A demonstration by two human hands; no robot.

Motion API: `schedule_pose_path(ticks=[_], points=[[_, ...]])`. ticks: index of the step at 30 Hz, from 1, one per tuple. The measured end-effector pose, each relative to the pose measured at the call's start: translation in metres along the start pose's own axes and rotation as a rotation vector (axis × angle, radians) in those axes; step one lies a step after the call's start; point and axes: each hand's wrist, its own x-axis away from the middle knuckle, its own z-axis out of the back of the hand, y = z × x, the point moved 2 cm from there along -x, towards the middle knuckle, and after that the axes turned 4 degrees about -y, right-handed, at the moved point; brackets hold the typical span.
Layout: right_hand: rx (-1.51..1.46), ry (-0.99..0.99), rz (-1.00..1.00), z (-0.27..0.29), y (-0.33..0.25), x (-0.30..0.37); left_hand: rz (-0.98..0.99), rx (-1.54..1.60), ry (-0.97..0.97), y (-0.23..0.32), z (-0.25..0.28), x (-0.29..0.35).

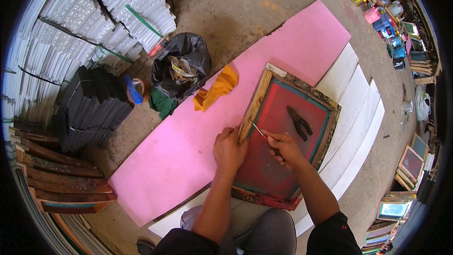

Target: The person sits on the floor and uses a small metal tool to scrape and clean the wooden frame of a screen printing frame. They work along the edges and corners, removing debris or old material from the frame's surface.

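A wooden screen-printing frame (325,95) with a red, teal-edged mesh lies tilted on pink and white sheets before me. My left hand (229,149) is closed around its left wooden rail. In my right hand (285,150) is a screwdriver (272,148) with a red and black handle, gripped by the fingers. The screwdriver's thin metal shaft points up and left, its tip at the inner edge of the left rail. Dark pliers (299,123) rest on the mesh, right of the screwdriver and apart from both hands.
An orange cloth (217,88) lies on the pink sheet (170,165). Beyond it stands a black bag (181,61) of scraps, near a tape roll (135,89). Stacked white sheets (71,33), black sheets (92,108) and wooden frames (66,179) line the left. Clutter fills the far right.
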Motion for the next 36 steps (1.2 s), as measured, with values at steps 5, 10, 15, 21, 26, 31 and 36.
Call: schedule_pose_path(ticks=[5, 10, 15, 21, 26, 31, 36], points=[[0.783, 0.285, 0.727, 0.017, 0.025, -0.015, 0.006, 0.009, 0.007, 0.004, -0.001, -0.001], [1.039, 0.460, 0.578, -0.003, -0.011, 0.014, 0.014, 0.001, 0.017, 0.007, 0.000, 0.000], [1.206, 0.491, 0.526, -0.008, -0.013, 0.009, 0.000, -0.002, 0.021, 0.008, 0.000, 0.001], [1.383, 0.512, 0.490, -0.018, -0.020, 0.014, -0.028, -0.007, 0.047, 0.006, -0.002, 0.002], [1.735, 0.617, 0.450, -0.039, -0.023, 0.013, -0.011, 0.009, -0.018, 0.007, 0.001, -0.001], [1.203, 0.375, 0.420, -0.012, -0.019, 0.004, -0.036, 0.037, 0.022, 0.004, 0.000, 0.001], [0.849, 0.306, 0.543, 0.002, -0.002, -0.010, -0.035, 0.029, 0.017, 0.007, 0.000, -0.001]])
